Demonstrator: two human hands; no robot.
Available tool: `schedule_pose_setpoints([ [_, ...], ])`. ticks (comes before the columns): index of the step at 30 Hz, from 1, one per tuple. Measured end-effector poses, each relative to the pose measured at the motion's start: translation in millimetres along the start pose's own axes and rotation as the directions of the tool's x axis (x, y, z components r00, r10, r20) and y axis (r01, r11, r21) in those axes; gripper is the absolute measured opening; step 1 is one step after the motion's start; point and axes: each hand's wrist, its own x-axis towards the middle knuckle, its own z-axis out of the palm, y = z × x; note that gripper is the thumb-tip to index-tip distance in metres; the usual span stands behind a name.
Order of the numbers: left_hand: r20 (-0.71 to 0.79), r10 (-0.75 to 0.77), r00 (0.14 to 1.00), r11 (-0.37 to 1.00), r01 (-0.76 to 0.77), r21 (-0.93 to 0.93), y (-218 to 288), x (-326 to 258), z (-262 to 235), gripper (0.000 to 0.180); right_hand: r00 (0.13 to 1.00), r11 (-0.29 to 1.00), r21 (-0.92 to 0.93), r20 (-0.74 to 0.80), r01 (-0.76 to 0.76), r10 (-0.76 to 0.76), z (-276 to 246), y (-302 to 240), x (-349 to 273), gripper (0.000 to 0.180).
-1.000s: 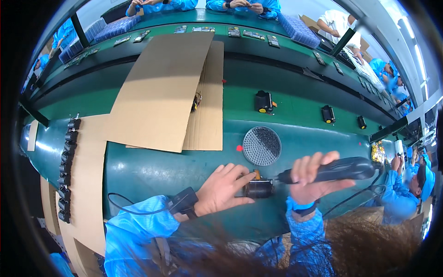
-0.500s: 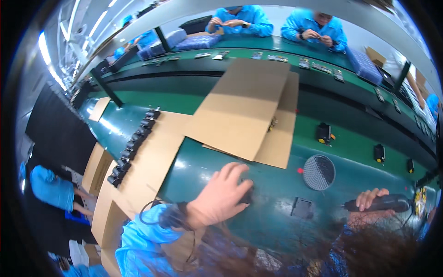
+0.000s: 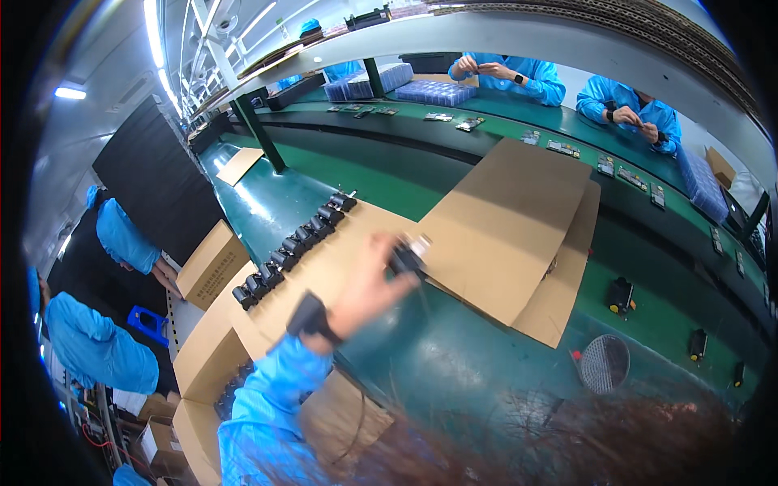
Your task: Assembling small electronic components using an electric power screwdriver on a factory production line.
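Observation:
My left hand (image 3: 365,287), smeared by motion, is closed on a small black device (image 3: 403,261) with a pale tab at its top. It hovers above the near edge of a brown cardboard sheet (image 3: 502,219). To its left, several similar black devices (image 3: 284,257) stand in a slanting row on another cardboard piece (image 3: 377,220). A dark band wraps the wrist below my blue sleeve (image 3: 275,397). My right hand cannot be seen; hair blurs the lower right of the view.
A round mesh-patterned dish (image 3: 605,364) lies on the green bench at right. Black units (image 3: 621,297) sit on the green strip beyond. An open carton (image 3: 207,364) stands at lower left. Co-workers in blue (image 3: 519,79) handle small parts across the line, below a grey beam (image 3: 486,36).
My left hand has lifted the black device off the bench and carried it toward the row. The view has swung left. My right hand and the dark power-screwdriver-like tool it held have left sight.

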Motion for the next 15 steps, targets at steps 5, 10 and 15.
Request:
schedule_pose_setpoints([
  [5,-0.255,-0.088,0.963,0.896,0.189,0.403,-192.4,46.4,-0.9,0.061,0.996,0.994,0.061,-0.012,-0.089,0.090,2.8,-1.8,7.0,0.076],
  [10,-0.238,-0.120,0.964,0.879,0.215,0.426,-240.3,52.1,17.8,0.057,0.999,0.999,0.023,-0.031,-0.042,0.043,-2.8,-3.3,3.7,0.077],
  [15,-0.273,-0.114,0.955,0.810,0.249,0.531,-231.5,66.7,26.0,0.056,0.997,0.999,-0.034,-0.082,-0.005,0.002,-3.7,-4.7,-0.4,0.069],
])
